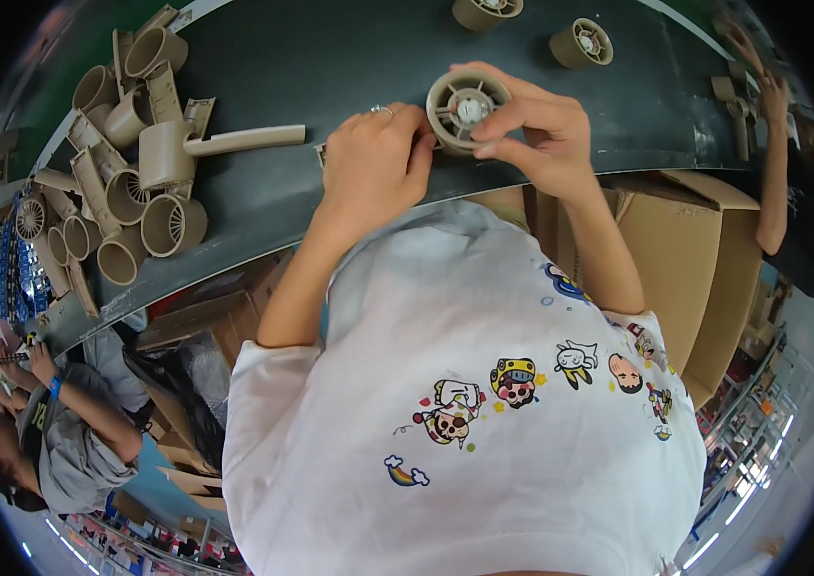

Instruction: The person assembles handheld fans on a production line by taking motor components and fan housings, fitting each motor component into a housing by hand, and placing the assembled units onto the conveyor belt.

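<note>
The right grip (pixel 551 139) pinches a beige round housing (pixel 468 111) over the near part of the worktop (pixel 330 58); the left grip (pixel 370 161) curls beside it, its contents unclear. Leftward lie piled beige parts (pixel 165 156); beyond, two similar housings (pixel 582 45).

I can't see the left hand's (pixel 373 158) fingertips; that hand also covers all but one end of a beige piece (pixel 320 155). The right hand's (pixel 549 134) fingers hide part of the spoked beige housing (pixel 469 109), its hub marks too small to read. Another housing (pixel 472 14) is cut off by the top edge.
</note>
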{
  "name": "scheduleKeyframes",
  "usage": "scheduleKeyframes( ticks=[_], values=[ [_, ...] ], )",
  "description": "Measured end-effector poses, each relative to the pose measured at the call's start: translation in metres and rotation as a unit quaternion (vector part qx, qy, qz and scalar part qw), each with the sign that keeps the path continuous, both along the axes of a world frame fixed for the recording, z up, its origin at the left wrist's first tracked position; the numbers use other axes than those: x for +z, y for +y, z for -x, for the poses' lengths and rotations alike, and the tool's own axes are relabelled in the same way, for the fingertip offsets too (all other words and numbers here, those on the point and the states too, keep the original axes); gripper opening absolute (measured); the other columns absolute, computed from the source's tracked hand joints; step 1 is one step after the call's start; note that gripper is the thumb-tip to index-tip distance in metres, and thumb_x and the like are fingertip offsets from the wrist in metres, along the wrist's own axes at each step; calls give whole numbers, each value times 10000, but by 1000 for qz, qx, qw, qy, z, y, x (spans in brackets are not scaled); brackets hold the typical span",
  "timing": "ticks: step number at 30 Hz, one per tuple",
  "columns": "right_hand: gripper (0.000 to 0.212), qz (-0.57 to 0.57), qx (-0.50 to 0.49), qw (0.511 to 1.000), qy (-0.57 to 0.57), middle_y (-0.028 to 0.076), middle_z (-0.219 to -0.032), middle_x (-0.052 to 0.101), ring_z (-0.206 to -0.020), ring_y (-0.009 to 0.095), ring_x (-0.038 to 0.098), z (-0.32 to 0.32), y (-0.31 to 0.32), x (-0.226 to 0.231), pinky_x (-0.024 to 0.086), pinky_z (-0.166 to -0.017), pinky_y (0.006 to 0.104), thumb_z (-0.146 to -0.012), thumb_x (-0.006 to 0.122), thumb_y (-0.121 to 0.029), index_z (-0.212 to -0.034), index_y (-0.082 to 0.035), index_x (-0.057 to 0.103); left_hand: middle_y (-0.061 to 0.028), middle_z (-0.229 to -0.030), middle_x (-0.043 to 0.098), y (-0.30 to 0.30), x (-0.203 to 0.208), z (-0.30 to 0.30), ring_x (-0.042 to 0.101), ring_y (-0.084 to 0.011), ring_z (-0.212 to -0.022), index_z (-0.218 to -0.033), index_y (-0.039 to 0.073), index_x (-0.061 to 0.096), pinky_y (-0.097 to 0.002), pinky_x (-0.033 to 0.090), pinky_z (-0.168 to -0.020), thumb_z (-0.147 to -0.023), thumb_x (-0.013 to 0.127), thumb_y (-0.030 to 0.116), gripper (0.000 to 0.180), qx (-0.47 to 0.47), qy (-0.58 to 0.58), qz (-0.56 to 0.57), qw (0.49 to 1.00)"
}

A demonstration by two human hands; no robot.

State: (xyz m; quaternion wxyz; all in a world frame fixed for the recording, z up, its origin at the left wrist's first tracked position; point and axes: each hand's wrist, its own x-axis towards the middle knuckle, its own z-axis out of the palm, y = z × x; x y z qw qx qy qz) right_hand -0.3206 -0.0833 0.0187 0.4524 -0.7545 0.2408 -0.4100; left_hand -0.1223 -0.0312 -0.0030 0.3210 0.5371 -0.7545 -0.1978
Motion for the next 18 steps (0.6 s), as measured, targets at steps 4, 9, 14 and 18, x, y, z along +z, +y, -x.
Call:
scheduleKeyframes(
  ticks=[4, 9, 14, 18],
  values=[
    [179, 12, -45, 998, -48, 188, -1107, 674, -1107, 325, 623, -2, 10, -19, 458, -981, 382, -664, 772, 49, -820, 10, 694, -124, -775, 648, 0, -4, -2, 622, -343, -723, -845, 35, 616, -424, 482, -636, -780, 622, 92, 87, 6, 50, -15, 999],
    [200, -71, -2, 994, -78, 149, -986, 719, -1147, 320, 609, 19, -4, -31, 172, -1173, 496, -624, 790, 71, -791, -20, 729, -110, -772, 649, 2, -5, 5, 623, -325, -689, -837, 45, 617, -405, 489, -617, -771, 623, 94, 83, 17, 17, 26, 999],
    [212, -42, 57, 997, -31, 207, -1033, 693, -1152, 365, 596, 28, -19, -29, 227, -1159, 504, -593, 808, 41, -782, -13, 729, -92, -761, 647, 1, -8, 4, 626, -300, -658, -822, 51, 610, -380, 492, -587, -762, 623, 92, 75, 18, -26, 59, 998],
    [211, -48, 110, 993, 15, 273, -1111, 652, -1195, 420, 556, 29, -23, -23, 233, -1156, 504, -589, 812, 22, -780, -9, 728, -74, -744, 637, 1, -9, -1, 622, -287, -644, -815, 57, 604, -373, 489, -579, -752, 620, 89, 73, 23, -16, 41, 999]
  ],
)
